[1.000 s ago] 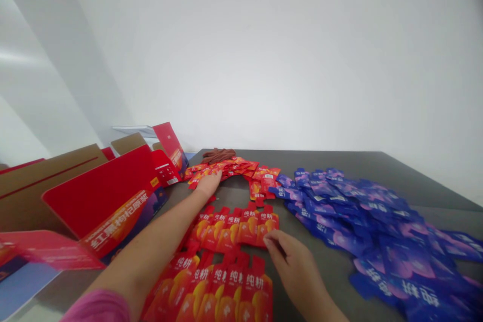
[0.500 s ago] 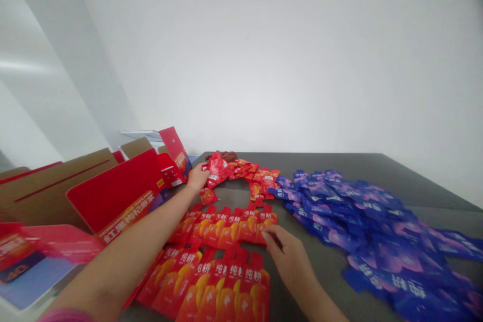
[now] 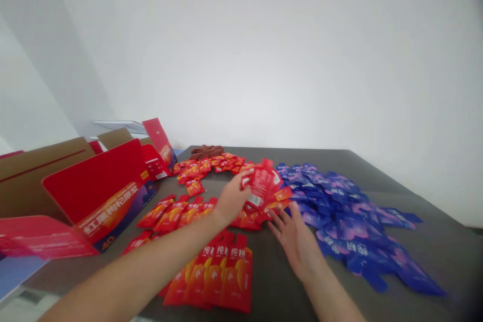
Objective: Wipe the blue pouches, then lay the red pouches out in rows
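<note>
My left hand [image 3: 231,201] is closed on a few red pouches [image 3: 262,186], raised above the table with their printed backs and barcode towards me. My right hand [image 3: 296,239] is just to the right and nearer, fingers spread, its fingertips close to the lower edge of those pouches; whether they touch is unclear. Under my left forearm, red-and-orange pouches lie face up in two overlapping rows: the front row [image 3: 236,276] is nearest me, and the back row [image 3: 168,216] is partly hidden by my arm and hand.
A loose heap of red pouches [image 3: 192,171] lies farther back, beside a brown bundle [image 3: 207,151]. Blue-purple pouches [image 3: 350,221] are piled on the right of the dark table [image 3: 279,282]. Open red cardboard boxes [image 3: 94,181] stand on the left, and a white wall rises behind.
My left hand has carried the red pouches from the far heap rightward and nearer. My right hand has spread its fingers and left the back row's end. The view has shifted slightly.
</note>
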Motion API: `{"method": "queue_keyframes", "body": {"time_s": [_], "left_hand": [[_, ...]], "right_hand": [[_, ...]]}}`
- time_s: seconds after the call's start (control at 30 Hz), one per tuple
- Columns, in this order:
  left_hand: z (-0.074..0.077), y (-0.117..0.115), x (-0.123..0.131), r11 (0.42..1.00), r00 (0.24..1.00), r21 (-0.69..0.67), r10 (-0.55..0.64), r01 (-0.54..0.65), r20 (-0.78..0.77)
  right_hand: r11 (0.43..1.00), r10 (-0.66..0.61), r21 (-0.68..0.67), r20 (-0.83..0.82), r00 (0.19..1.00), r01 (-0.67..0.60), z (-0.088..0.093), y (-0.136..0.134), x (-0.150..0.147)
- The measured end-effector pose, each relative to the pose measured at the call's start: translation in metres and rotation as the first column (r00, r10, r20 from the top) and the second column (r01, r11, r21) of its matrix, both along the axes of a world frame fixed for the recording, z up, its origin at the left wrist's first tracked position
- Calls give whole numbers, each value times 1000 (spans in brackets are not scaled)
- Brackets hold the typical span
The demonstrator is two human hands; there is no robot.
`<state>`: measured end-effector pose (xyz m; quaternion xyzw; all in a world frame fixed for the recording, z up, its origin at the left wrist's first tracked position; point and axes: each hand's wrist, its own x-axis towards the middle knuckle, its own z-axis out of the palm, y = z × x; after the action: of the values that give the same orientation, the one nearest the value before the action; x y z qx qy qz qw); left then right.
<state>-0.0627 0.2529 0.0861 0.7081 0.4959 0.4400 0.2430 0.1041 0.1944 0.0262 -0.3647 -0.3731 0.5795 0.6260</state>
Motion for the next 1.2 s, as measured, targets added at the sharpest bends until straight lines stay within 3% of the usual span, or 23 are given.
{"method": "queue_keyframes", "body": {"time_s": [0.1,0.17,0.23,0.3,0.47,0.63,0.87,0.97,1.07,1.13,1.2], "left_hand": [[-12,-48,38,985,972,4,-167,170,-166],[-24,-79,58,950,905,-10,-299,311,-303],[-37,-105,71,905,708,2,-331,425,-624],[-46,-121,78,890,600,5,-304,457,-740],[-50,-131,73,910,630,16,-273,414,-727],[-47,-128,55,935,700,-78,-314,347,-641],[-39,-137,27,942,786,-12,-288,336,-548],[-32,-138,2,971,826,54,-170,235,-537],[-28,-127,-40,991,854,127,24,49,-520],[-28,-113,-76,983,812,152,168,-100,-559],[-31,-97,-112,973,689,133,229,-190,-688]], "right_hand": [[991,47,-112,-240,970,-75,4,-28,17],[979,28,-180,-350,936,-96,-2,-45,27],[964,-11,-248,-389,921,-93,-14,-59,35],[948,-26,-297,-438,899,-118,-26,-67,40],[944,-37,-281,-609,792,-172,-41,-78,40],[939,-55,-289,-663,747,-187,-39,-84,31],[871,-187,-451,-671,717,-195,-40,-81,33],[833,-215,-514,-643,735,-206,-51,-79,39],[851,-156,-479,-621,768,-215,-66,-79,48],[884,-89,-412,-613,785,-221,-75,-79,55],[899,-39,-369,-602,798,-234,-80,-80,60]]}}
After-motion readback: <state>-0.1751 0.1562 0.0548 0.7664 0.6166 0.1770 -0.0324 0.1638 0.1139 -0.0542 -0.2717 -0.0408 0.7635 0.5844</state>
